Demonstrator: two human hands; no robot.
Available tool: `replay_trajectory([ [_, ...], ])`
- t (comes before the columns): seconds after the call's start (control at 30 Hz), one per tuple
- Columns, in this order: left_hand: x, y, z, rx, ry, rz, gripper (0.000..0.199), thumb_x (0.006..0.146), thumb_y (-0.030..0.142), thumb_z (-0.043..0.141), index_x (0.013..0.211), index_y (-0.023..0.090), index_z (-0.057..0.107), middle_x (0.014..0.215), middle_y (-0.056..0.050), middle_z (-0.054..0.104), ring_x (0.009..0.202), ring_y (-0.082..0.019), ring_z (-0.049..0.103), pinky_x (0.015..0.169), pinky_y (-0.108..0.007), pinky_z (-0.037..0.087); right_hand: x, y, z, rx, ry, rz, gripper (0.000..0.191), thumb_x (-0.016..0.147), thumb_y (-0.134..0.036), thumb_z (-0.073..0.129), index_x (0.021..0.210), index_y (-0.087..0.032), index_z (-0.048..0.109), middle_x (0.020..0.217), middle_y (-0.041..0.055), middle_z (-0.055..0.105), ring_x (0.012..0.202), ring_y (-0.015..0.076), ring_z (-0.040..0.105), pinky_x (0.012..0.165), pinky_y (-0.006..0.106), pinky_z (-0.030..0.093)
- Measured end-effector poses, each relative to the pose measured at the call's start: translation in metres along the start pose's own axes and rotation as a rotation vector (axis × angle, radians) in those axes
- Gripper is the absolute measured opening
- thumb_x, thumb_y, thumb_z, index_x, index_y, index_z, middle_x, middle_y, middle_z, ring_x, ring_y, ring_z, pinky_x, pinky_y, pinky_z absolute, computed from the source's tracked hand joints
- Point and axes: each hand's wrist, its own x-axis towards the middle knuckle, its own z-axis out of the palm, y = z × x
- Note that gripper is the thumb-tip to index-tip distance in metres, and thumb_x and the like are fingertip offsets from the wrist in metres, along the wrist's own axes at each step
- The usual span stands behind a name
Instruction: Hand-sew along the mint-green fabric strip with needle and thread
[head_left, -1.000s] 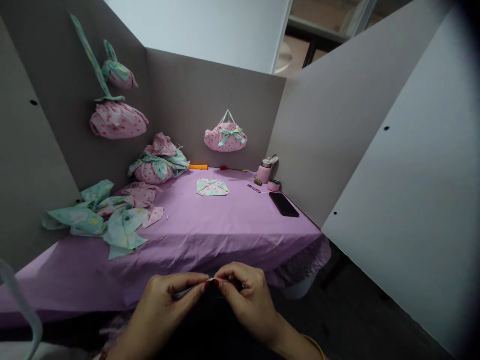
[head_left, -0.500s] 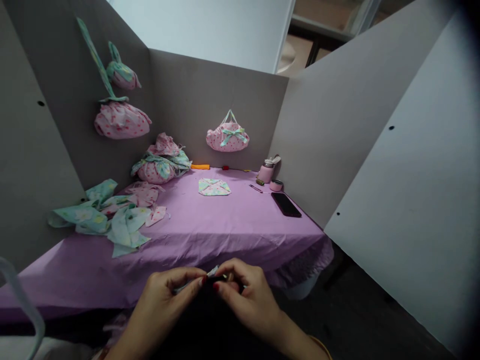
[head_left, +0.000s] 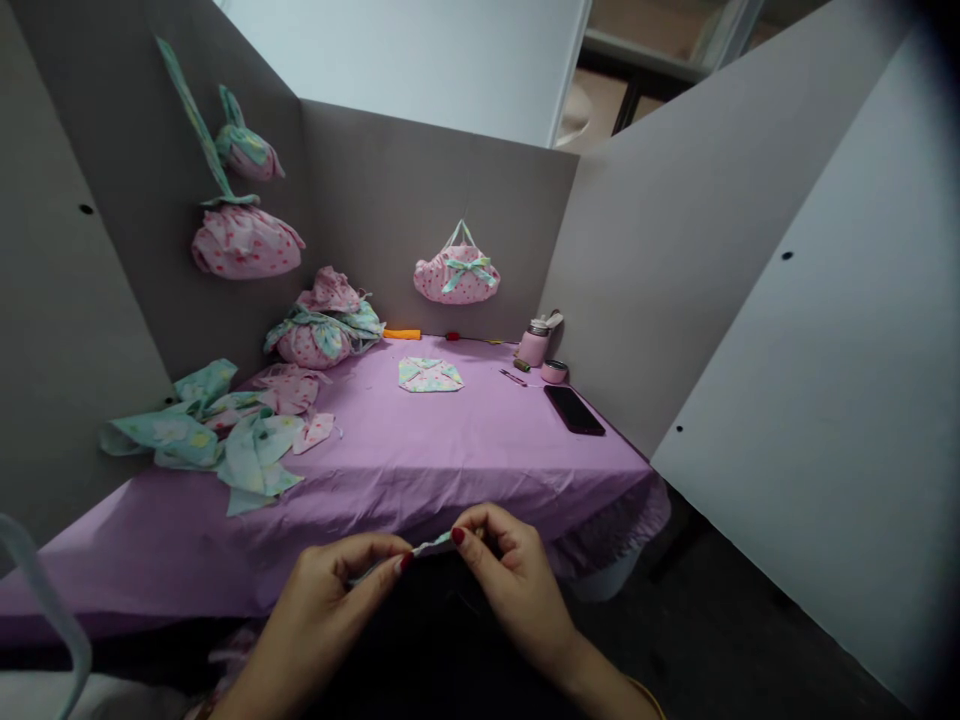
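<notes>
A narrow strip of pale fabric (head_left: 433,545) is stretched between my two hands, just off the table's front edge. My left hand (head_left: 341,590) pinches one end of it between thumb and forefinger. At the other end, my right hand (head_left: 506,575) grips the strip with thumb and curled fingers, and part of it is hidden there. Whether a needle is in the right fingers I cannot tell. Beyond the hands, a folded floral fabric piece (head_left: 430,375) lies flat on the purple cloth (head_left: 420,440).
Floral fabric scraps (head_left: 187,435) and pink bundles (head_left: 311,340) lie at left. A phone (head_left: 574,410), small scissors (head_left: 513,377), a thread spool (head_left: 522,366), a pink round tin (head_left: 553,371) and a pink bottle (head_left: 532,345) stand right. Fabric pouches (head_left: 457,275) hang on grey partitions (head_left: 360,190).
My right hand has moved a little right and up, away from the left, so more of the fabric strip shows between them. The left hand has stayed almost still.
</notes>
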Motion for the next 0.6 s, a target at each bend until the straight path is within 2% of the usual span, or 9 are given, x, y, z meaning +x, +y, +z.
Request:
replay_trajectory([
  [0.13,0.0009,0.0013,-0.0012,-0.057,-0.023,-0.035,0.016,0.080,0.026,0.056,0.083,0.021,0.071,0.072,0.002,0.072,0.067,-0.016,0.065,0.059,-0.019,0.048,-0.0007,-0.0009,-0.0002,-0.094,0.004,-0.095,0.013,0.086,-0.024,0.044,0.089,-0.016,0.053,0.068,-0.0001,0.050,0.061,0.0111,0.046,0.056,0.022,0.038],
  [0.27,0.0005,0.0001,-0.0007,-0.122,-0.096,-0.024,0.015,0.081,0.024,0.056,0.082,0.021,0.071,0.073,0.001,0.072,0.069,-0.016,0.064,0.061,-0.019,0.047,0.0008,-0.0044,0.0024,-0.158,-0.156,-0.128,0.020,0.080,-0.023,0.056,0.099,-0.018,0.059,0.066,-0.0021,0.050,0.058,0.0106,0.045,0.055,0.022,0.036],
  [0.33,0.0007,-0.0014,0.0001,-0.133,-0.114,-0.010,0.016,0.081,0.023,0.055,0.084,0.021,0.071,0.075,0.001,0.073,0.071,-0.016,0.064,0.063,-0.020,0.047,0.0019,-0.0046,0.0043,-0.150,-0.195,-0.139,0.012,0.081,-0.022,0.055,0.088,-0.017,0.063,0.068,-0.0008,0.055,0.061,0.0107,0.048,0.056,0.022,0.037],
  [0.43,0.0022,-0.0035,-0.0003,-0.098,-0.099,0.008,0.015,0.081,0.023,0.056,0.083,0.021,0.071,0.074,0.000,0.071,0.068,-0.016,0.063,0.061,-0.021,0.046,0.0016,-0.0043,0.0058,-0.143,-0.173,-0.148,0.017,0.083,-0.022,0.053,0.073,-0.016,0.064,0.065,-0.0001,0.056,0.061,0.0108,0.050,0.057,0.022,0.037],
  [0.5,0.0039,-0.0041,-0.0023,-0.030,-0.084,0.048,0.015,0.080,0.022,0.056,0.081,0.020,0.071,0.071,-0.001,0.069,0.065,-0.016,0.062,0.059,-0.022,0.045,0.0003,-0.0047,0.0054,-0.151,-0.147,-0.158,0.015,0.082,-0.022,0.054,0.073,-0.016,0.065,0.063,-0.0004,0.056,0.060,0.0106,0.050,0.056,0.022,0.036],
  [0.6,0.0066,-0.0040,-0.0063,0.037,-0.137,0.127,0.016,0.082,0.019,0.053,0.081,0.020,0.070,0.075,-0.002,0.067,0.071,-0.017,0.061,0.064,-0.024,0.045,-0.0010,-0.0061,0.0038,-0.169,-0.126,-0.169,0.014,0.081,-0.018,0.055,0.073,-0.016,0.066,0.063,-0.0002,0.057,0.059,0.0105,0.051,0.055,0.022,0.037],
])
